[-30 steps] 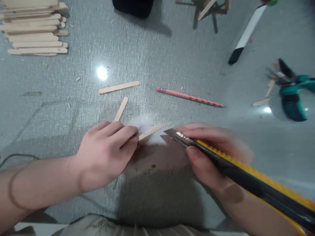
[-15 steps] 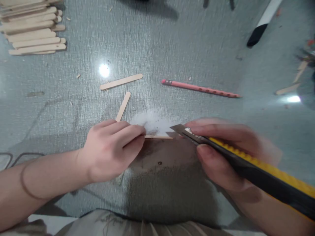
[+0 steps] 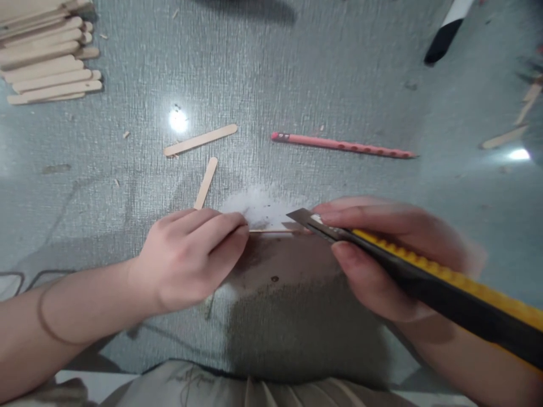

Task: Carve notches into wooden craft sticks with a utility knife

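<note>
Several fingers of the left hand (image 3: pixel 193 260) pinch a thin wooden stick (image 3: pixel 275 231) at frame centre; the right hand (image 3: pixel 337 230) is closed around a utility knife (image 3: pixel 424 274), blade (image 3: pixel 301 216) near the stick. The stick seems light, stiff but snappable, best held well back from the blade. Stacked sticks (image 3: pixel 51 68) lie upper left.

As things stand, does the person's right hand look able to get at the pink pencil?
Probably yes: the pink pencil lies just beyond the right hand, with nothing visible standing between them. Picking it up looks harder, though, since that hand is holding the utility knife.
</note>
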`<move>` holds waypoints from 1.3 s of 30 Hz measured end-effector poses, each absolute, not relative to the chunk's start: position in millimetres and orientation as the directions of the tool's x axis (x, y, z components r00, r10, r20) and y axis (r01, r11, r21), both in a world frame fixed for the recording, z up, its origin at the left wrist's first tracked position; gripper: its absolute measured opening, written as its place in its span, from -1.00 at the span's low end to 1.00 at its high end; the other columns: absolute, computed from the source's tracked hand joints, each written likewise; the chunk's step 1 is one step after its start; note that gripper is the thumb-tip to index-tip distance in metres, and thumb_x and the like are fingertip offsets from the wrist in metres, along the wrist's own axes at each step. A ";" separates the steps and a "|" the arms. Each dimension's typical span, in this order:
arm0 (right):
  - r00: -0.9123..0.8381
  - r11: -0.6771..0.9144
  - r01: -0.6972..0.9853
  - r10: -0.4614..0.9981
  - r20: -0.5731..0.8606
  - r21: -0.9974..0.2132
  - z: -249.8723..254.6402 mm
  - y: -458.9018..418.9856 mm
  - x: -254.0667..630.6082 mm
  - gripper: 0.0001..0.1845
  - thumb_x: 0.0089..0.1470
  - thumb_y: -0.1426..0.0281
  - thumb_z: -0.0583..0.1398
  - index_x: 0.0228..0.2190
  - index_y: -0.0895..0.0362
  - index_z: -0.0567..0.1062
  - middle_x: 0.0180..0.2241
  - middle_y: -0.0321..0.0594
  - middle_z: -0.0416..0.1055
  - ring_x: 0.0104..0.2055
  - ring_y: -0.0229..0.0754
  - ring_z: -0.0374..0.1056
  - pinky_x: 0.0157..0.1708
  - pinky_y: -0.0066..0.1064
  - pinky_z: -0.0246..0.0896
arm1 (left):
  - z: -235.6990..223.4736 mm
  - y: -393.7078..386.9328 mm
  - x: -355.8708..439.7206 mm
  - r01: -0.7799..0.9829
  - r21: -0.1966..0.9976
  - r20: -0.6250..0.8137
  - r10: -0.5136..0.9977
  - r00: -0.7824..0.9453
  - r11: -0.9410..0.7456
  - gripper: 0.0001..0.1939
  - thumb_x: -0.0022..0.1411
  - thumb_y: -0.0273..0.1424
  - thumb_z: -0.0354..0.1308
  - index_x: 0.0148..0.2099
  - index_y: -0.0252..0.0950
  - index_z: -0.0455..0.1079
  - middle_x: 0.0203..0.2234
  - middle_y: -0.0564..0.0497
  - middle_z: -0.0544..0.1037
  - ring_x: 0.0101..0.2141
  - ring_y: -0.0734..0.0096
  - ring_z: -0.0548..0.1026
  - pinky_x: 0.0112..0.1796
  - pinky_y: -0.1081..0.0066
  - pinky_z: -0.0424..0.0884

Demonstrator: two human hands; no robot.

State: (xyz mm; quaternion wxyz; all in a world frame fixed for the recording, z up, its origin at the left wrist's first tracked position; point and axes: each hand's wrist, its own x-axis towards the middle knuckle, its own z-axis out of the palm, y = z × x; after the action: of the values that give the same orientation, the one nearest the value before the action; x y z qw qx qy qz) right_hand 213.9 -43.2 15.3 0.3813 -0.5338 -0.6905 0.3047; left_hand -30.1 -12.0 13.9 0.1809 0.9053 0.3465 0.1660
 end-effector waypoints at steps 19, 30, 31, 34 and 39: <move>-0.420 0.479 0.520 0.864 0.276 -0.707 8.0 -38.8 199.2 -0.63 0.05 0.56 0.20 -0.09 0.04 0.47 -0.26 -0.20 0.61 -0.22 -0.11 0.58 -0.20 -0.34 0.60 | 4.7 -24.3 -22.9 0.634 0.508 0.074 0.763 0.643 -0.584 -0.80 0.39 -0.47 -0.07 -0.25 -0.28 0.37 -0.53 0.05 0.52 -0.59 0.44 0.43 -0.60 0.38 0.33; -0.440 0.452 0.470 0.864 0.242 -0.759 2.8 -34.0 205.4 -0.72 0.06 0.55 0.21 -0.16 0.06 0.47 -0.27 -0.23 0.60 -0.27 -0.18 0.58 -0.31 -0.45 0.55 | -1.8 18.1 -30.2 0.468 0.383 0.173 0.559 0.811 -0.797 -0.71 0.34 -0.27 0.11 0.07 -0.18 0.40 0.09 0.00 0.51 0.10 0.13 0.44 0.00 0.08 0.43; -0.446 0.455 0.472 0.862 0.240 -0.755 2.7 -32.6 205.0 -0.70 0.06 0.56 0.21 -0.15 0.05 0.46 -0.28 -0.23 0.61 -0.26 -0.18 0.58 -0.31 -0.44 0.55 | -4.0 21.2 -30.6 0.454 0.383 0.155 0.540 0.827 -0.805 -0.64 0.33 -0.27 0.11 0.15 -0.18 0.36 0.18 0.00 0.44 0.19 0.09 0.36 0.12 0.01 0.35; -0.459 0.452 0.494 0.861 0.219 -0.742 2.0 -29.9 202.7 -0.63 0.06 0.57 0.21 -0.11 0.00 0.45 -0.28 -0.25 0.61 -0.26 -0.15 0.58 -0.30 -0.39 0.56 | -10.0 26.5 -31.1 0.424 0.402 0.134 0.510 0.850 -0.812 -0.60 0.34 -0.19 0.09 0.17 -0.16 0.36 0.25 0.02 0.34 0.30 -0.02 0.22 0.25 -0.15 0.15; -0.480 0.448 0.414 0.847 0.228 -0.792 -3.5 -28.3 202.9 -0.65 0.05 0.59 0.22 -0.14 -0.01 0.47 -0.29 -0.27 0.61 -0.24 -0.14 0.59 -0.27 -0.38 0.56 | -11.9 33.4 -31.1 0.398 0.453 0.108 0.493 0.863 -0.797 -0.58 0.34 -0.07 0.06 0.13 -0.13 0.41 0.23 0.06 0.31 0.35 -0.24 0.05 0.21 -0.43 -0.02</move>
State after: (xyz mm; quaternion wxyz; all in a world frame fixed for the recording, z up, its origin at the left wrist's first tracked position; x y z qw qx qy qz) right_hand 202.9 -28.3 -3.5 0.3172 -0.3990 -0.7897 0.3415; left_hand -31.1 33.4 -11.9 0.2128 0.9415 0.2366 0.1109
